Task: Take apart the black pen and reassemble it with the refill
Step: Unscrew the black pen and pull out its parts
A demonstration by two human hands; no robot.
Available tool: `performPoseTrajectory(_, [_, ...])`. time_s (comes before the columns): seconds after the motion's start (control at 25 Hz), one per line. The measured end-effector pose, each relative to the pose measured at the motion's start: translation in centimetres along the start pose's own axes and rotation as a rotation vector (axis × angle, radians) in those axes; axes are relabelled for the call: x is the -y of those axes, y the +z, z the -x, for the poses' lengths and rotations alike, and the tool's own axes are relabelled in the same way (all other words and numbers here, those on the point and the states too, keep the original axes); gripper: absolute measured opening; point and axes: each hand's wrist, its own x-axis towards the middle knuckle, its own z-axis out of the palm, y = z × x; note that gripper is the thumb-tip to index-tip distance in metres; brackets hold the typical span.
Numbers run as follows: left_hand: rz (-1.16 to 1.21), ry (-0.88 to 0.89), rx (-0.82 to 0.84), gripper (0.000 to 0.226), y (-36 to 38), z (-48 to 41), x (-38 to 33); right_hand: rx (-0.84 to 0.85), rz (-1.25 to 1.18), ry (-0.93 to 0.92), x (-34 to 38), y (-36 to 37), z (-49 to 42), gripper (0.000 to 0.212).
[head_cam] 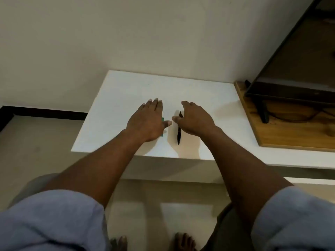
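A slim black pen [179,132] lies on the smooth white matte tabletop [126,91], near its front edge, pointing front to back. The right hand [194,120] arches over the pen's far end, fingers curled loosely, unclenched; whether it touches the pen cannot be told. The left hand [147,120] is spread flat, palm down, just beside it, partly covering a small green flat piece [162,127]. Both forearms are bare below rolled pale-blue cloth sleeves [50,223].
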Motion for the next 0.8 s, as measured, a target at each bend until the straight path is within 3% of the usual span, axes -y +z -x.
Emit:
performPoseTrajectory(0.24, [0.053,0.003,0.053,0.089,1.3,-1.1,-0.3,0.007,-0.014,0.181,0.0,1.1,-1.6,0.045])
performPoseTrajectory(0.56, [0.181,-0.003,0.002,0.08,-0.8,-1.2,-0.5,0.015,-0.028,0.193,0.3,0.9,-1.6,0.028])
performPoseTrajectory(0.64, [0.215,0.001,-0.026,0.076,-1.5,-0.8,-0.9,0.022,-0.154,0.202,0.1,0.6,-1.6,0.037])
performPoseTrajectory(0.8, [0.323,-0.018,-0.044,0.062,-2.5,-0.3,-1.7,0.017,-0.629,0.189,0.5,-0.3,-1.4,0.05])
